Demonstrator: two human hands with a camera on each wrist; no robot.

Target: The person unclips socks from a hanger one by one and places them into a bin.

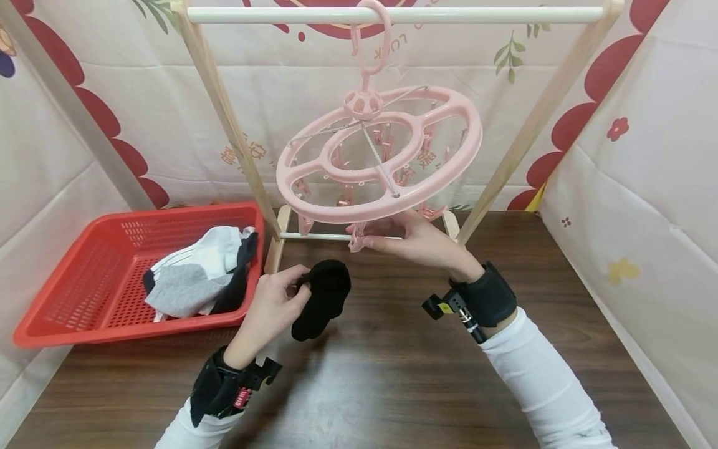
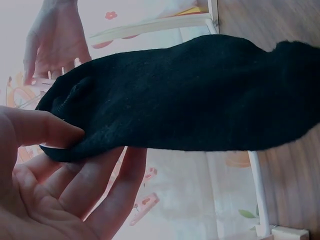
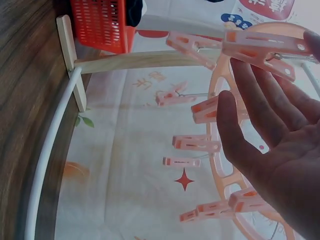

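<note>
A black sock (image 1: 324, 299) hangs from my left hand (image 1: 272, 308), which pinches one end of it between thumb and fingers. In the left wrist view the sock (image 2: 190, 95) stretches lengthwise across the picture and covers part of the scene behind. My right hand (image 1: 423, 244) is under the front rim of a round pink clip hanger (image 1: 471, 134), beside a hanging pink clip (image 1: 356, 238). The right wrist view shows this hand (image 3: 277, 125) with fingers extended behind a pink clip (image 3: 265, 50) and the thumb apart from it.
At left stands a red basket (image 1: 162, 330) with white, grey and black cloth items (image 1: 193, 280). The hanger hooks over the white rail (image 1: 477, 15) of a wooden rack (image 1: 518, 131). Several other clips (image 3: 197, 142) dangle from it. Printed fabric walls enclose the wooden floor surface (image 1: 392, 368).
</note>
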